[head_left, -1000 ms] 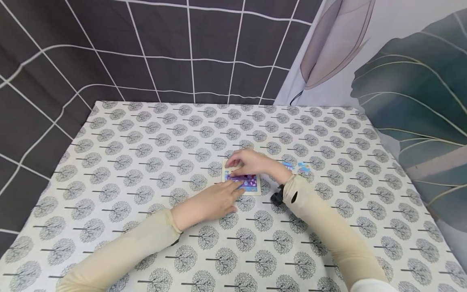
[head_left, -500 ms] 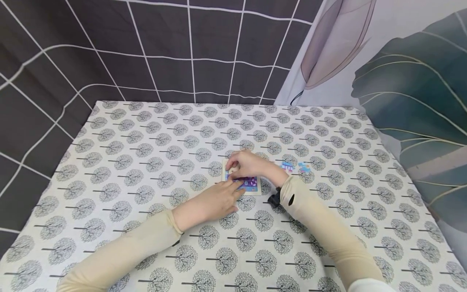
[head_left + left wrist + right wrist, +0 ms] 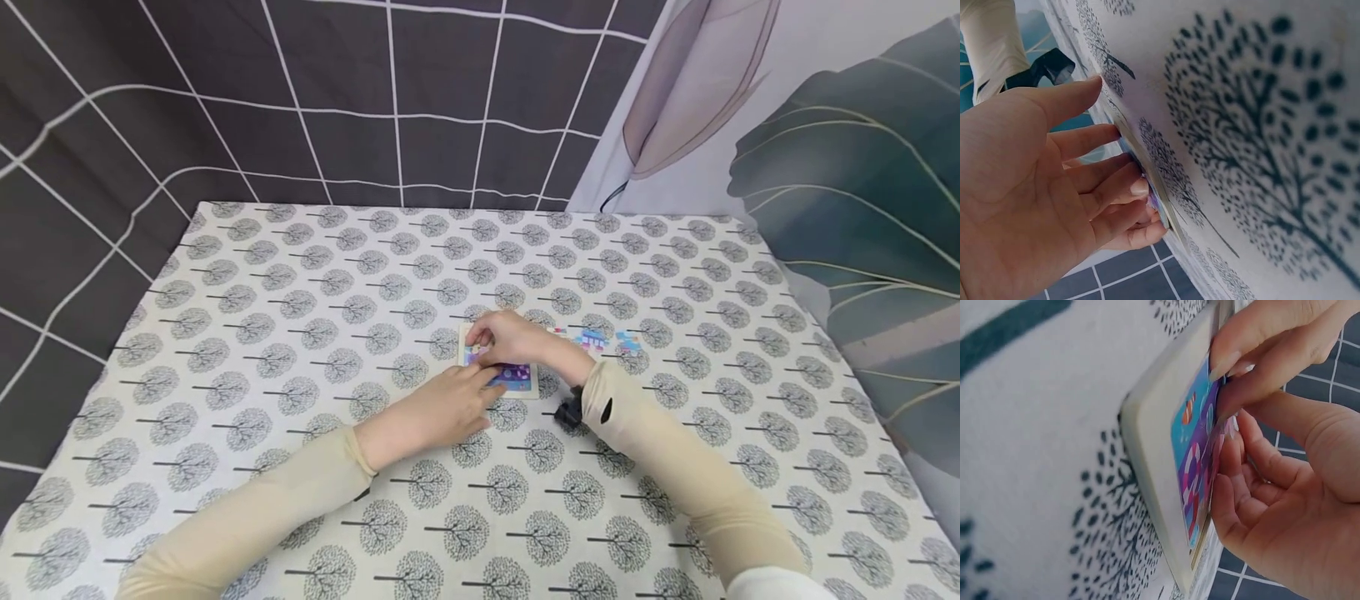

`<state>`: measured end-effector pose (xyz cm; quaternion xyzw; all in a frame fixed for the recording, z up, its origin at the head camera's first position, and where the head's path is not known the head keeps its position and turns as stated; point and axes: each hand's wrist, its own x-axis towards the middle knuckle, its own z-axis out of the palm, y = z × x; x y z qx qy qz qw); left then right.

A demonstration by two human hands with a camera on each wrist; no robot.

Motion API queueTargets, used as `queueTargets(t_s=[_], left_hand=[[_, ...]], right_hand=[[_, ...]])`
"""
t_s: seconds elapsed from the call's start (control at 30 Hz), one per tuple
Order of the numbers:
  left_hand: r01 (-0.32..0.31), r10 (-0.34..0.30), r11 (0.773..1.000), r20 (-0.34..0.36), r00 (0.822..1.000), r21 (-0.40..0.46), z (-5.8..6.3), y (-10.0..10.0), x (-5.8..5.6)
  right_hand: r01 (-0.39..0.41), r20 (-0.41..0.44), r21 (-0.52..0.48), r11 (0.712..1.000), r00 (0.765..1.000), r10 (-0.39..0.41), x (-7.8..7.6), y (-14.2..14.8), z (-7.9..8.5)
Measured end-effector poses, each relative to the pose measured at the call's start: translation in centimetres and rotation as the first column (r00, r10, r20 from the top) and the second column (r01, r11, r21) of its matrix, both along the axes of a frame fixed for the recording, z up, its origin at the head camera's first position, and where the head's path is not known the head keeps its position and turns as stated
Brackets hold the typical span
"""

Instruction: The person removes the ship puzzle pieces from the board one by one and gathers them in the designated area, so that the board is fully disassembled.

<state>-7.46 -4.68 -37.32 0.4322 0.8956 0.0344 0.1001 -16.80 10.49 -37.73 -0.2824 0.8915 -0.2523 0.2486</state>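
Note:
A small jigsaw puzzle (image 3: 517,380) in a pale frame lies at mid-table, its picture blue and purple with a striped swim ring (image 3: 1192,465). My left hand (image 3: 438,411) reaches from the left; its extended fingertips (image 3: 1227,364) rest on the puzzle. Over its upper part, my right hand (image 3: 512,337) has curled fingers and thumb about what seems to be a pinkish puzzle piece, mostly hidden by the fingers. In the left wrist view the left hand (image 3: 1054,187) is spread, with the board's pale edge (image 3: 1163,200) beyond its fingertips.
Loose blue and pink puzzle pieces (image 3: 592,338) lie right of the board, behind the right wrist, with another blue cluster (image 3: 628,342) beside them. A tree-print cloth (image 3: 360,283) covers the table. A dark gridded curtain (image 3: 442,92) hangs behind.
The head view has shifted slightly. Both hands stay at the puzzle, with only small movements of the right hand's fingers and thumb over its upper part.

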Motion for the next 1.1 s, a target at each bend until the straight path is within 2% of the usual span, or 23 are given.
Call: queueTargets(t_s=[0.17,0.47,0.77,0.93,1.1], left_hand=[[-0.002,0.002,1.0,0.007,1.0,-0.009,0.0,0.0,0.2],[-0.009,0.009,1.0,0.034,0.999,-0.012,0.0,-0.3,0.2],[-0.003,0.003,1.0,0.029,1.0,0.013,0.1,-0.4,0.1],[-0.002,0.002,1.0,0.025,1.0,0.023,-0.1,-0.4,0.1],[-0.009,0.006,1.0,0.108,0.994,0.026,-0.4,-0.6,-0.2]], right_hand=[[-0.014,-0.002,-0.053,0.998,1.0,0.014,0.1,0.2,0.0],[-0.108,-0.148,-0.127,0.986,0.985,0.089,0.2,0.9,-0.7],[-0.18,-0.151,-0.088,0.98,0.975,0.165,-0.3,1.1,-0.4],[-0.209,-0.192,-0.083,0.974,0.963,0.191,-0.3,1.2,-0.4],[-0.192,-0.186,-0.145,0.971,0.969,0.164,-0.5,1.5,-0.6]])
